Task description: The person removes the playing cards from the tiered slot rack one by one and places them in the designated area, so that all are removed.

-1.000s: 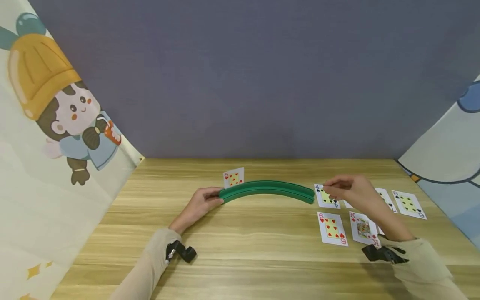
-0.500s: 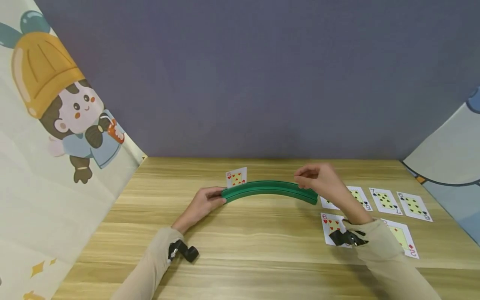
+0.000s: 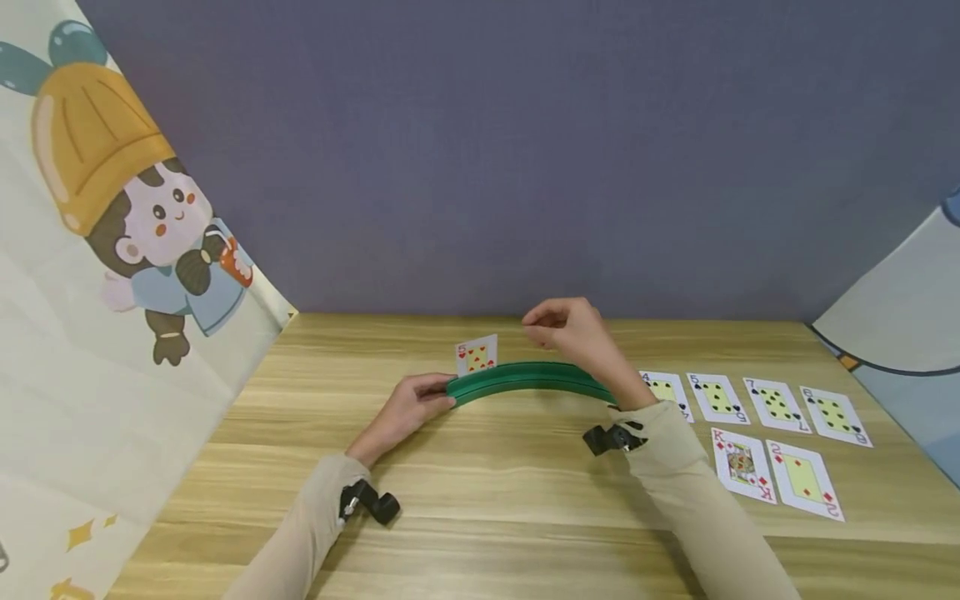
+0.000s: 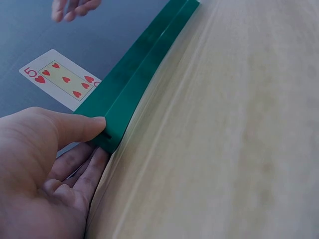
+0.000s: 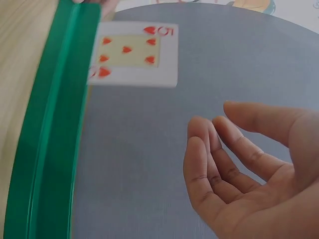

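Observation:
A curved green card holder (image 3: 525,379) stands on the table, and a five of hearts (image 3: 476,357) is upright in its slot near the left end. My left hand (image 3: 408,408) pinches that end; the left wrist view shows the thumb (image 4: 89,127) on top and fingers beneath. Over the holder's right half hovers my right hand (image 3: 581,337). In the right wrist view its fingers (image 5: 197,169) curl loosely with nothing between them, beside the five of hearts. My right wrist covers the holder's right end.
Face-up cards lie at the right: four of spades (image 3: 666,392), five of spades (image 3: 717,397), seven of spades (image 3: 776,404), a six (image 3: 834,415), king of diamonds (image 3: 741,465) and two of diamonds (image 3: 804,479). My right sleeve (image 3: 667,446) hides the six of hearts' spot. A grey panel (image 3: 480,167) borders the table's back.
My right hand has moved left from above the cards to above the holder, nearer the five of hearts. My left hand keeps its grip on the holder's left end.

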{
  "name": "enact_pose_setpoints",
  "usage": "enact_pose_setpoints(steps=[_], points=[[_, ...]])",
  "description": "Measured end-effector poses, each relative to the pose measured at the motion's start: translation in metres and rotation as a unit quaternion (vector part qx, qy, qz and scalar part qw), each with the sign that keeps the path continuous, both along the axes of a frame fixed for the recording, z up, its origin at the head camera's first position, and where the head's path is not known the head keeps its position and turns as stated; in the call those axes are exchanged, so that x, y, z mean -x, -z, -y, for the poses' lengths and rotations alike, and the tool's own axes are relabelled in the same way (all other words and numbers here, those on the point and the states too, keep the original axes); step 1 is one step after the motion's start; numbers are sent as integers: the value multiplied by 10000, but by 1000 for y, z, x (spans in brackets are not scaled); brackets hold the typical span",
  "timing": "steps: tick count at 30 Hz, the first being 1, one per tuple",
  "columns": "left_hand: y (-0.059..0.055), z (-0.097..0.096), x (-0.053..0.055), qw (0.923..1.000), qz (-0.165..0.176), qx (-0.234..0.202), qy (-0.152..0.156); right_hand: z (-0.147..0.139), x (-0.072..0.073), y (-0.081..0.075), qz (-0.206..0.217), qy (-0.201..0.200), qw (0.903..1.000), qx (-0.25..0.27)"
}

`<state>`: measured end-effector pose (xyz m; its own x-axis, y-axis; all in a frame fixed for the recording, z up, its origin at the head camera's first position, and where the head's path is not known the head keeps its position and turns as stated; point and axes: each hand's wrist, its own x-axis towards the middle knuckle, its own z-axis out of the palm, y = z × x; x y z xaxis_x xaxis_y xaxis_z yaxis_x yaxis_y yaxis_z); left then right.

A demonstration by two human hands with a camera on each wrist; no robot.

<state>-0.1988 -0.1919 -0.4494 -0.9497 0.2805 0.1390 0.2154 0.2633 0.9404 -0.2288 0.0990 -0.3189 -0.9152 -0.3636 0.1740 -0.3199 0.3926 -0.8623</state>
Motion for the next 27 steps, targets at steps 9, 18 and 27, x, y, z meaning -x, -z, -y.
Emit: enact_pose_setpoints(steps=[9, 18, 27], points=[[1, -2, -1, 9999, -61, 42, 70, 29, 4, 12, 140, 70, 9998, 101], [-3, 5, -4, 9999, 28, 103, -1, 46, 8, 34, 230, -29, 9997, -33], [0, 5, -3, 9999, 75, 31, 98, 49, 8, 47, 228, 25, 9997, -62]])
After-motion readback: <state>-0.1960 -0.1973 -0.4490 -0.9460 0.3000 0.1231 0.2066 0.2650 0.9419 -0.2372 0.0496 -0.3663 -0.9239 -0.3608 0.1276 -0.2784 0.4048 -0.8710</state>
